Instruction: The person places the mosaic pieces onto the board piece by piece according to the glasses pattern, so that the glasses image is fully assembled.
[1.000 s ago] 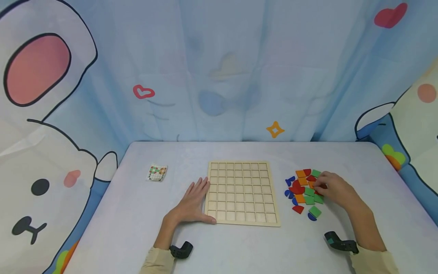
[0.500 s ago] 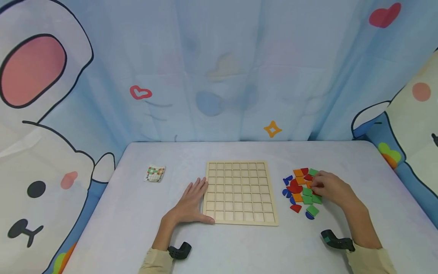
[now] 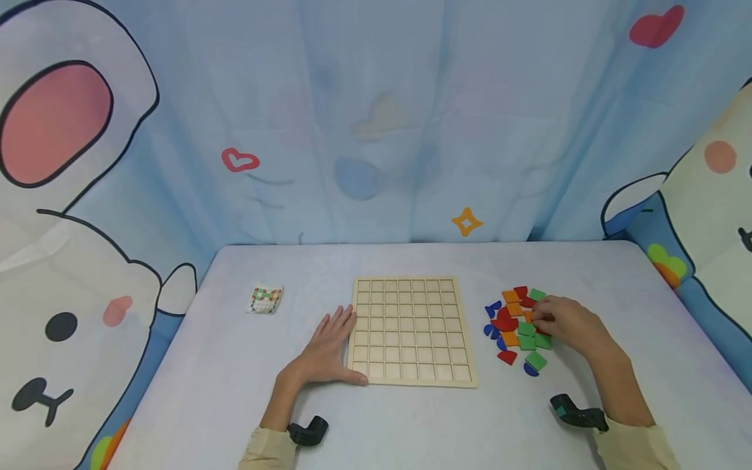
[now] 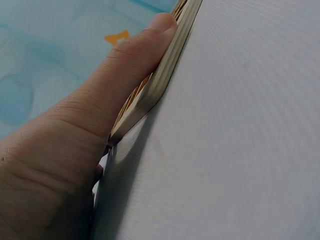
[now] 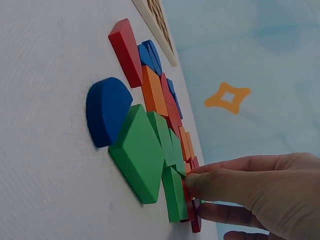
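Observation:
My left hand rests at the lower left corner of a square wooden grid board. Its straight fingers lie along the left edge, and the thumb presses the near edge; in the left wrist view that thumb lies over the rim. At the right, my right hand reaches into a cluster of coloured pieces, fingers bent and thumb and fingertips pinching a red piece, mostly hidden. Beside the fingertips lie green squares, orange squares and a larger red shape.
A small card with a coloured grid pattern lies at the left of the white table. Blue curved pieces and a red wedge sit at the cluster's near side. A patterned curtain hangs behind the table.
The head view has shifted slightly, moving the whole scene a little to the left. Both hands keep their places at the board and the pieces.

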The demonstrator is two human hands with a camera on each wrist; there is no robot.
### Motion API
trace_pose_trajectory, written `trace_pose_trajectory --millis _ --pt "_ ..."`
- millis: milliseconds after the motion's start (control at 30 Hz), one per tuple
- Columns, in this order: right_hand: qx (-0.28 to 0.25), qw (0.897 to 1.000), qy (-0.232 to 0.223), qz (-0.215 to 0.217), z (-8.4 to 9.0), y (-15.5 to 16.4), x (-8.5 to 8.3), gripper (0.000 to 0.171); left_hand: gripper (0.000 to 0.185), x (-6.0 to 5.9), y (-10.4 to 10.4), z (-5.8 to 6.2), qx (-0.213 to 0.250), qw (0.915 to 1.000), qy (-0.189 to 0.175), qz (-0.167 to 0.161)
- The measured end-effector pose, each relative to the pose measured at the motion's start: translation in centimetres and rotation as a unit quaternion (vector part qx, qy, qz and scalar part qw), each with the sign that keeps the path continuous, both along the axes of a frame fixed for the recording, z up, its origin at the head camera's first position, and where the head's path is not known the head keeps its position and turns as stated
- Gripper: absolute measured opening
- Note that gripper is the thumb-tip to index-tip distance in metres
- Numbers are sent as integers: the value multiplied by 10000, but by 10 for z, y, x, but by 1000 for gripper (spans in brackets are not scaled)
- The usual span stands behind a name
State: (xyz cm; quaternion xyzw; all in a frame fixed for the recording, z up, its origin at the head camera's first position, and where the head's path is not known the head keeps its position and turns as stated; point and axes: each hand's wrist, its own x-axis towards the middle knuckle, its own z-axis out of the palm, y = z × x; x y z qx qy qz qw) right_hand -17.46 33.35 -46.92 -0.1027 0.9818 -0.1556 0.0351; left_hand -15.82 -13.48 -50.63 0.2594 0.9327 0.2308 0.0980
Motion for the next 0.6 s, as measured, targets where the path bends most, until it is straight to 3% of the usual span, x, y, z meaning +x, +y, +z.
trace_pose_trajectory --millis 600 --pt "267 9996 7 69 3 -6 1 6 127 -1 -1 -2 17 10000 4 -21"
